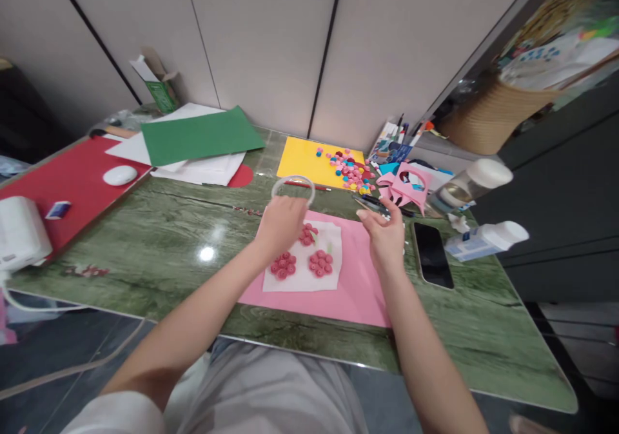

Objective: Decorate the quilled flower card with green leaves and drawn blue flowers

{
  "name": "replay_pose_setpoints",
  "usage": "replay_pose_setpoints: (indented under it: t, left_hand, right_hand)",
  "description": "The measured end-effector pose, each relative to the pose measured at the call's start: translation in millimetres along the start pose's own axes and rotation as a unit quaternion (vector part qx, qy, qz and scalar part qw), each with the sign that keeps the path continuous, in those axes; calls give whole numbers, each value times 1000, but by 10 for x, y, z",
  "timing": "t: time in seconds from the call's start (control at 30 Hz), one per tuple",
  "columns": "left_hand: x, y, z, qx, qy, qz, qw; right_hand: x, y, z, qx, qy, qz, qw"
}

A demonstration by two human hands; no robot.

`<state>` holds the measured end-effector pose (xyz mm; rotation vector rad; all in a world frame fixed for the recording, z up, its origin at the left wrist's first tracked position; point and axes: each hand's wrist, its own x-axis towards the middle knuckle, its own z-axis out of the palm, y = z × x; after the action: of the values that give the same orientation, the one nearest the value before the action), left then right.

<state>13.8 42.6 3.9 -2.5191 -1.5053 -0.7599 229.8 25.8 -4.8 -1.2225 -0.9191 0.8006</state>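
Observation:
My left hand (283, 223) is closed round the lower edge of a clear ring-shaped roll of tape (313, 195), held above the top of a white paper sheet. On that white sheet (300, 284) are three clusters of pink rolled-paper flowers (320, 264), with small green bits near two of them. Under it lies a larger pink sheet (362, 286). My right hand (388, 237) hovers over the pink sheet's right edge, thumb and forefinger bent together. Whatever is between those fingertips is too small to make out. Pointed tools (370, 203) lie just behind them.
A yellow sheet (300, 157) bears many small paper coils. On the right are a phone (432, 255), two bottles (483, 239) and pink cut paper (411, 182). Green paper (198, 138), a red sheet (87, 169) and a white mouse (120, 175) lie left.

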Motion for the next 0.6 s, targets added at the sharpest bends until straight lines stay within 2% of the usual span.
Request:
replay_pose_setpoints:
  t: [0.07, 0.13, 0.23, 0.43, 0.6]
  left_hand:
    - [72, -270, 10, 54, -30, -80, 995]
    - [99, -498, 25, 91, -38, -141, 985]
    - [70, -674, 72, 114, -57, -191, 973]
    - [-2, -633, 165, 113, -105, -210, 966]
    - [37, -522, 67, 103, -59, -208, 971]
  right_hand:
    - [0, -6, -22, 15, -49, 34, 998]
    - [-19, -17, -21, 17, -81, 55, 995]
    - [-47, -22, -10, 13, -114, 61, 991]
    - [-143, 56, 85, -19, -154, 39, 987]
    - [-324, 154, 249, -152, -175, -27, 972]
